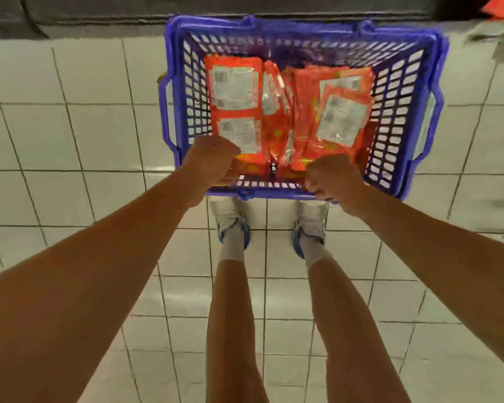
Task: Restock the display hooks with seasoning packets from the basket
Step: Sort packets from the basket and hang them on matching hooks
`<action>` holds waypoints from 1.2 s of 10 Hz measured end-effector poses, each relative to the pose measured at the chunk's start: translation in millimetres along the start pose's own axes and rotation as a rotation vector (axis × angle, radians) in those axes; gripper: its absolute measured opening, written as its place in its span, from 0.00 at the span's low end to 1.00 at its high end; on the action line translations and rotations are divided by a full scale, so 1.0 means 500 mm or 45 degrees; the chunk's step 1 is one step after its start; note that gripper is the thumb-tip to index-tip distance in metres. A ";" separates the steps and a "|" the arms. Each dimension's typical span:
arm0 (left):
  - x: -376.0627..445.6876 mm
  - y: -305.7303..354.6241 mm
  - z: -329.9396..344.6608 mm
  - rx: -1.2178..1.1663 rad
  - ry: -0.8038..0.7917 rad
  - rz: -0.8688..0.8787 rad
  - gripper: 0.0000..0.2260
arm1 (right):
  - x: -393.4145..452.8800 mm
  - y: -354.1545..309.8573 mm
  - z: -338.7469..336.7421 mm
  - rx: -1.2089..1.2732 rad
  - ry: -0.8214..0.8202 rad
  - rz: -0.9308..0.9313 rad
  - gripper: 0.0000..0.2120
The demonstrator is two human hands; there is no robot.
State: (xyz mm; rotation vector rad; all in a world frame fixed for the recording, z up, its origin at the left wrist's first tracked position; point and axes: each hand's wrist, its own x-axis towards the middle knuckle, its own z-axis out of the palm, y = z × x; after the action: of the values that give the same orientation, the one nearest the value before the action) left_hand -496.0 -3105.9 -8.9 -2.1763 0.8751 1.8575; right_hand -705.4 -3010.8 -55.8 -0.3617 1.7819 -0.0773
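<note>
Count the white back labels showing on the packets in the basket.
4. Two stacked at the left of the basket, upper and lower; two at the right, rear and front. Others may be hidden.

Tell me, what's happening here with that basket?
A person stands on a tiled floor, looking down. Both hands, left hand and right hand, are closed on the near rim of a blue plastic basket. Orange seasoning packets lie inside it, label side up. No display hooks are in view.
</note>
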 end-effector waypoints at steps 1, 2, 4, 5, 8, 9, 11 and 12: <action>0.076 -0.037 -0.002 0.187 0.011 0.045 0.11 | 0.110 -0.022 0.076 -0.443 0.005 -0.122 0.14; 0.129 -0.070 -0.005 0.080 -0.027 -0.010 0.05 | 0.192 -0.050 0.145 -0.458 0.158 -0.147 0.14; 0.210 -0.119 -0.002 -0.087 -0.058 -0.101 0.07 | 0.288 -0.061 0.248 -0.459 0.168 -0.125 0.30; 0.221 -0.138 -0.001 -0.077 -0.051 -0.122 0.10 | 0.304 -0.054 0.262 -0.447 0.290 -0.135 0.19; 0.184 -0.152 -0.035 0.174 0.035 0.327 0.25 | 0.219 -0.062 0.150 0.491 0.035 0.030 0.06; 0.166 -0.148 -0.033 0.475 -0.019 0.629 0.38 | 0.171 -0.077 0.098 0.806 -0.254 0.282 0.10; 0.131 -0.119 -0.032 0.584 -0.203 0.950 0.32 | 0.100 -0.083 0.037 1.026 -0.314 0.459 0.06; 0.102 -0.098 -0.037 0.619 -0.258 0.900 0.33 | 0.066 -0.087 0.005 1.197 -0.290 0.487 0.08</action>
State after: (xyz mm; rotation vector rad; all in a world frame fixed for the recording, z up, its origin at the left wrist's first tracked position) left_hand -451.6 -3091.4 -65.1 -1.4507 1.9742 1.7848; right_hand -701.1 -3061.1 -76.9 0.6186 1.3791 -0.5518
